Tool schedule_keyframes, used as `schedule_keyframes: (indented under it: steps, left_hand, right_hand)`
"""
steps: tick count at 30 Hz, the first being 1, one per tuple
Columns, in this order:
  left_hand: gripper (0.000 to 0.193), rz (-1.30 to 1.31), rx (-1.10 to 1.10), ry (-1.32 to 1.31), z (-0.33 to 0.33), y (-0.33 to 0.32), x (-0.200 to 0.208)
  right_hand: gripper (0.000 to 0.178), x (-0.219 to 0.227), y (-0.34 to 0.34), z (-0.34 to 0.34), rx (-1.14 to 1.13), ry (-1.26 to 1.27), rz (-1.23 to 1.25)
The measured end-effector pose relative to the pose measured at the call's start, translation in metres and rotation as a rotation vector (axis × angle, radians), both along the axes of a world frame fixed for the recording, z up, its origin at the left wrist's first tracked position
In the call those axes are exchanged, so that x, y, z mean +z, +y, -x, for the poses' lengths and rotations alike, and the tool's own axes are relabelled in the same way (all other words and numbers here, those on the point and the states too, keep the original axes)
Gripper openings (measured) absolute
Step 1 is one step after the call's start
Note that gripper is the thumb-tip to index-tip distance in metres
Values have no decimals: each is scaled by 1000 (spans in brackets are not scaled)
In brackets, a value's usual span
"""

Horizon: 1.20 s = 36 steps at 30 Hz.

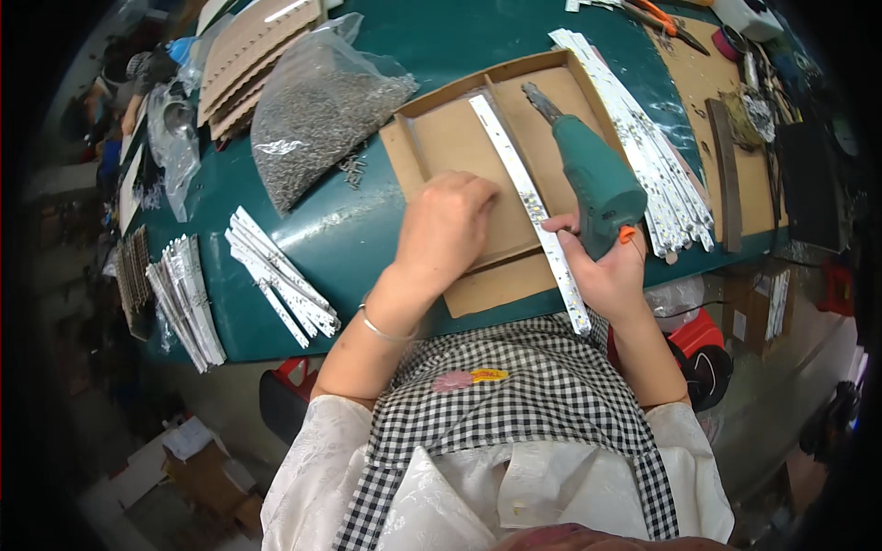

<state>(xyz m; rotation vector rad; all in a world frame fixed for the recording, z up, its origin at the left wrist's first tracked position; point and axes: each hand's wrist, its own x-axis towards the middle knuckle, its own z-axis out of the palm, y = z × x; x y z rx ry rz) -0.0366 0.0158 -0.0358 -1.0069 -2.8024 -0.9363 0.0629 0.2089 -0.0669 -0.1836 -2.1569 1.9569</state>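
Note:
My right hand [611, 275] is wrapped round a green power drill [597, 174], whose dark metal tip points up and away to the left. Its thumb and a fingertip also touch the edge of a long white LED strip [510, 151]. That strip slants across a shallow cardboard tray [574, 138], and its near end hangs over the tray's front, close to my apron. Over the left half of the tray is my left hand [446, 220], its fingers curled together. Whatever they may hold is too small or hidden to make out.
Behind my left hand sits a clear bag of small screws [317, 110], some spilled beside it. White strip bundles lie left [280, 275], farther left [186, 298] and right [643, 147]. Stacked cardboard [257, 55] stands far left; orange-handled pliers [666, 20] lie far right.

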Motion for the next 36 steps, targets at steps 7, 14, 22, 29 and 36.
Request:
schedule_keyframes:
  steps: [7,14,22,29,36]
  left_hand:
    - [14,99,-41,-8,4,1,3]
    - [26,24,-103,-63,10,5,4]
    - [30,-2,-86,-119,8,6,0]
    - [23,-14,-107,-88,5,13,0]
    - [13,-52,-91,-69,10,27,-13]
  right_hand:
    - [21,4,0,1,-5,59,2]
    - [22,8,1,-1,-38,10,187]
    - [60,10,0,-5,57,-17,111]
    - [79,33,5,2,-45,-75,223]
    - [74,36,7,4,-69,-12,251]
